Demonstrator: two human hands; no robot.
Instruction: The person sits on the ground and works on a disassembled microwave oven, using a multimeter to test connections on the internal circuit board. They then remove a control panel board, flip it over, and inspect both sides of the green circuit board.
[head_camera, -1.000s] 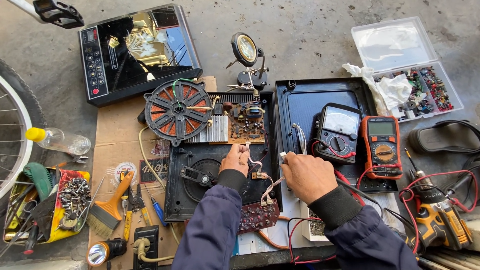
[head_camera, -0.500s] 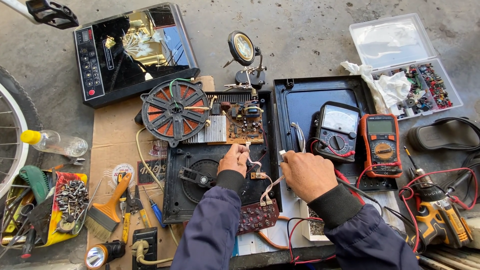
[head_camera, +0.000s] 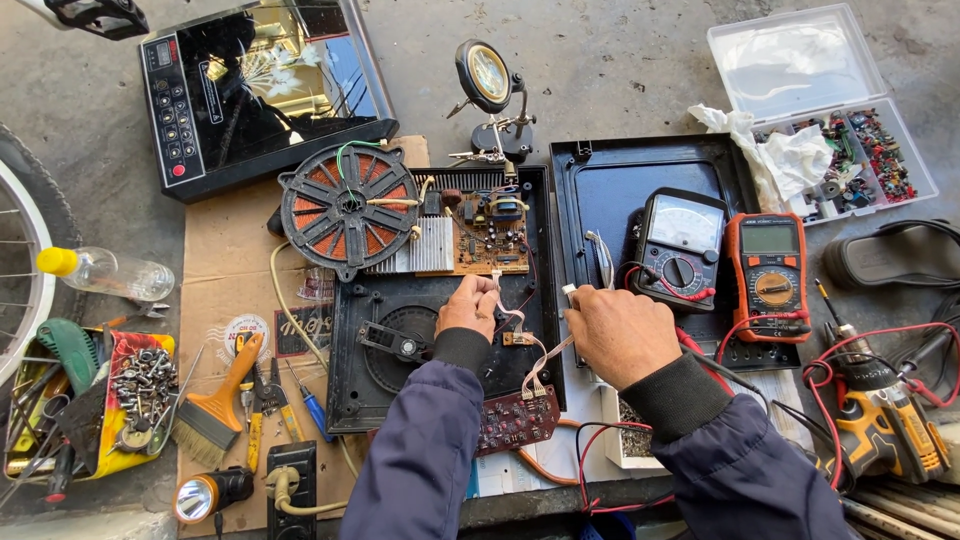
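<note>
At the far left we see a yellow tray heaped with dull metal screws and bolts, with a clear plastic bottle lying just above it on the concrete. Beside them, on brown cardboard, lies an orange-handled brush. Next comes the opened black plastic cooker base, holding a round copper coil disc, a ribbed aluminium heat sink and a brown circuit board. Our left hand rests over this base, fingers pinched on a small white connector just below the board; thin white wires run down from it to a dark red button board. Our right hand is closed, pinching another white plug at its fingertips, just beside the base's right edge. Further right stand a black analogue meter and an orange digital meter. At the top right, a clear compartmented box lies open, filled with tiny coloured components.
</note>
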